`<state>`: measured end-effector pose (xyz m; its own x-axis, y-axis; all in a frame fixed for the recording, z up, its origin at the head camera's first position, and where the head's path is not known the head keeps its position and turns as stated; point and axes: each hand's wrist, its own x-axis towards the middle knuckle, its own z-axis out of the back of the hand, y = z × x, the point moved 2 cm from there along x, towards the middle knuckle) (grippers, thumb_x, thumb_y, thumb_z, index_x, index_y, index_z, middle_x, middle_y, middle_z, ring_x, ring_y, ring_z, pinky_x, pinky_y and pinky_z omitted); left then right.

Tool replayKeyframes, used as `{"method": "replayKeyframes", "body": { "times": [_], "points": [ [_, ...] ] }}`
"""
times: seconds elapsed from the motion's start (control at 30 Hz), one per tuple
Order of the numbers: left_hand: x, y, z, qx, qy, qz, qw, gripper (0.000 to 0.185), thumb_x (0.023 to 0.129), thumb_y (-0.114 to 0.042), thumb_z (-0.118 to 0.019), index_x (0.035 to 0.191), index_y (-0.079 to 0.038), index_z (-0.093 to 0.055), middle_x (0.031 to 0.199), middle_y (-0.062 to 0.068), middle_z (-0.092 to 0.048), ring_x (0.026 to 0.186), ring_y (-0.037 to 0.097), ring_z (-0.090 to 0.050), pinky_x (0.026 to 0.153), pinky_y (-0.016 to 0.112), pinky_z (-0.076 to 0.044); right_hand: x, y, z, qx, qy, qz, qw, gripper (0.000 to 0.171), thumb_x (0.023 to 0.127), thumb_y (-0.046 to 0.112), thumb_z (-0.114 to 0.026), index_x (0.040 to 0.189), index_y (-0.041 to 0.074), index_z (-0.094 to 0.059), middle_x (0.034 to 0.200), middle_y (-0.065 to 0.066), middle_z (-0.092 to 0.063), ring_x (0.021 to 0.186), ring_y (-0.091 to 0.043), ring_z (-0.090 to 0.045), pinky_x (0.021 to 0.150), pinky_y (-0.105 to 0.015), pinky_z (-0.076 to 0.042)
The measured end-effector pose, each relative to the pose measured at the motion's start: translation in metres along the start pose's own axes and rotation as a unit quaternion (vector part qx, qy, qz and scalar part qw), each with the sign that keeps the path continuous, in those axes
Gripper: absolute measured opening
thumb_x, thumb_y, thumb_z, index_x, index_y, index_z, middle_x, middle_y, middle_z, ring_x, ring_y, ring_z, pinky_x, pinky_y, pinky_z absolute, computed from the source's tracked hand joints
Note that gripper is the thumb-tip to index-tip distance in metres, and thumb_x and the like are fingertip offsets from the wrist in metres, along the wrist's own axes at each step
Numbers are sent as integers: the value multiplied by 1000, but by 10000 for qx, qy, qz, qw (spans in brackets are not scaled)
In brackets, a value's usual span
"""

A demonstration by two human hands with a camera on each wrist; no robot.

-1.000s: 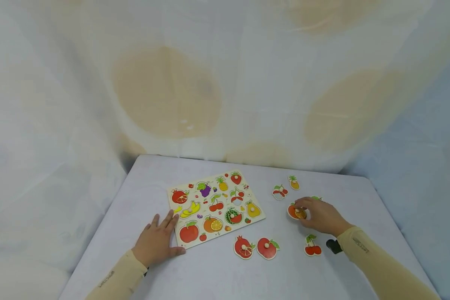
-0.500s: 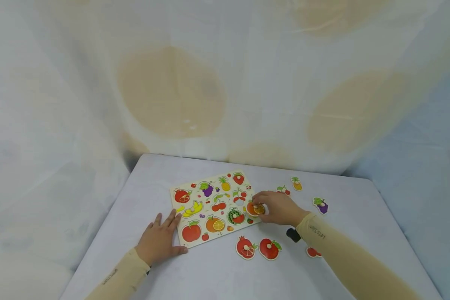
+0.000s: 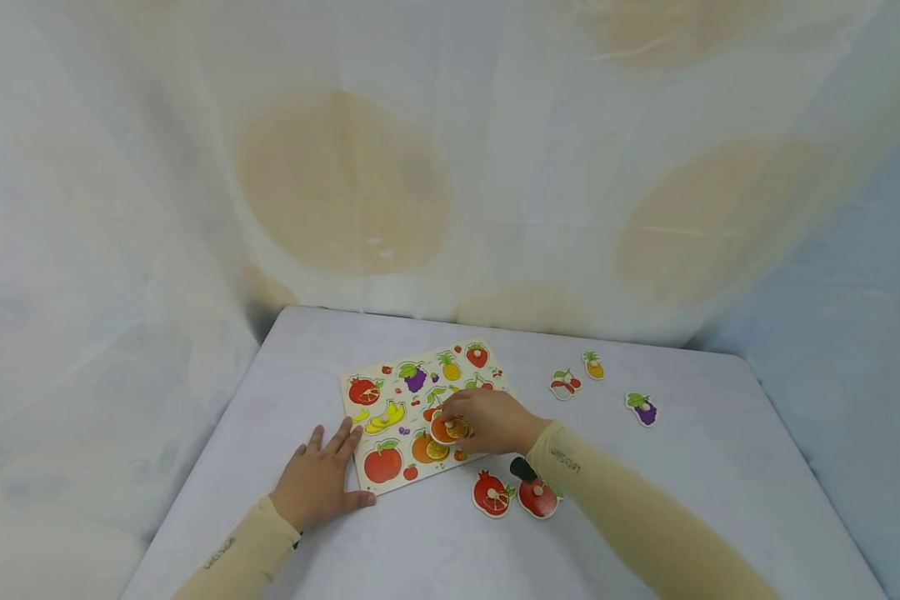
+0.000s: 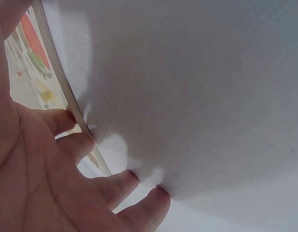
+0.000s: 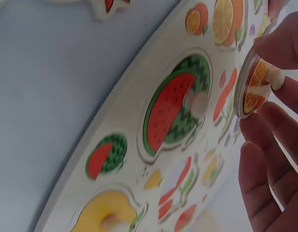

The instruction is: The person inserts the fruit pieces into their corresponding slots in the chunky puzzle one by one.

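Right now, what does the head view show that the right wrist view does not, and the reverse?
Only the head view shows the left hand resting flat at the wooden fruit puzzle board's corner, plus loose fruit-shaped pieces on the grey table: pomegranate, apple, grapes. Only the right wrist view shows the seated watermelon piece's peg close up. Both show the right hand pinching the round orange piece above the board.

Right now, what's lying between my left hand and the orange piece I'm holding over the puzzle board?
In the head view, the board's lower-left part lies between the left hand and the orange piece: the printed red apple and orange pictures.
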<state>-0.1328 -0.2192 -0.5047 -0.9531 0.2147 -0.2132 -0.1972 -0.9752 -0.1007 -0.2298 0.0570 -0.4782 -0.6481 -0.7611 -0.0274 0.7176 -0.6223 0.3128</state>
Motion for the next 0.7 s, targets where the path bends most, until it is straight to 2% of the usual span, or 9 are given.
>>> {"method": "replayKeyframes", "body": {
  "times": [0.33, 0.7],
  "points": [
    [2, 1, -2, 12, 12, -29, 10000, 109, 71, -71, -74, 154, -10, -38, 160, 14, -30, 135, 59, -31, 101, 71, -35, 11, 18, -14, 107, 258, 88, 9996, 33, 83, 26, -81, 114, 24, -71, 122, 11, -64, 111, -9, -59, 93, -28, -50],
    [-3, -1, 4, -1, -1, -51, 10000, 107, 73, -69, -75, 154, -8, -38, 160, 15, -31, 135, 59, -31, 101, 69, -36, 15, 22, -27, -362, 232, 189, 9989, 36, 84, 32, -80, 119, 25, -72, 122, 11, -64, 117, -9, -57, 95, -31, -50]
  ]
}}
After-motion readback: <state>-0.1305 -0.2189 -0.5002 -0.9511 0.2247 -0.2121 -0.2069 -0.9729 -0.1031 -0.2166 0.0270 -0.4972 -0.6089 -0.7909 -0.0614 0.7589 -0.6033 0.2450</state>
